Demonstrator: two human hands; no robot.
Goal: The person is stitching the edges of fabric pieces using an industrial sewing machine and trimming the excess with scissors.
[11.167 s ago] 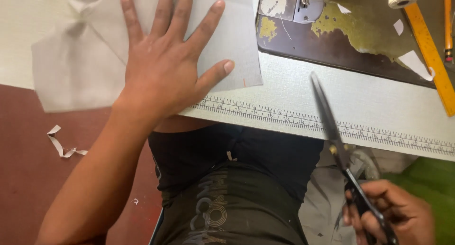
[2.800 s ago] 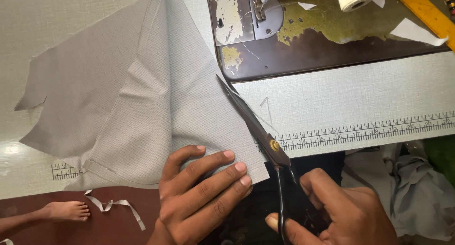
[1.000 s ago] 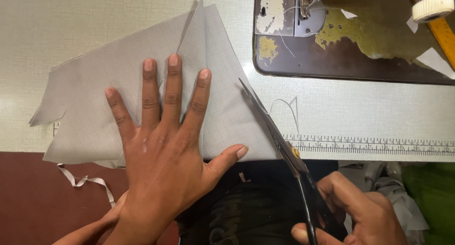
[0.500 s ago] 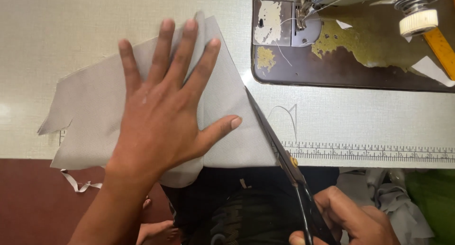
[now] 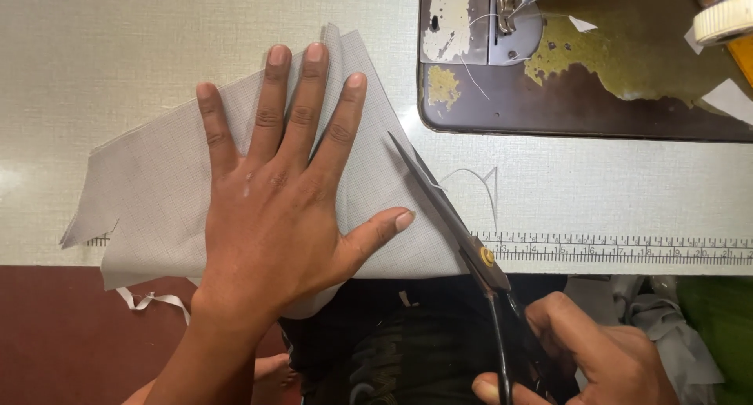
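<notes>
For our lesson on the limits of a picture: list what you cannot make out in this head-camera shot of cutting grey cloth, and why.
- Cloth under the left hand: covered by the palm.
- Scissors handles: wrapped by the right hand and cut off by the bottom edge.
- Sewing machine: its upper part is cut off by the top edge.
- Ruler markings: too small.

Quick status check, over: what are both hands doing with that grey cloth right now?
Left hand flat on grey fabric, fingers spread. Right hand grips scissors, blades along fabric's right edge. Nothing blocking the cut line.
</notes>
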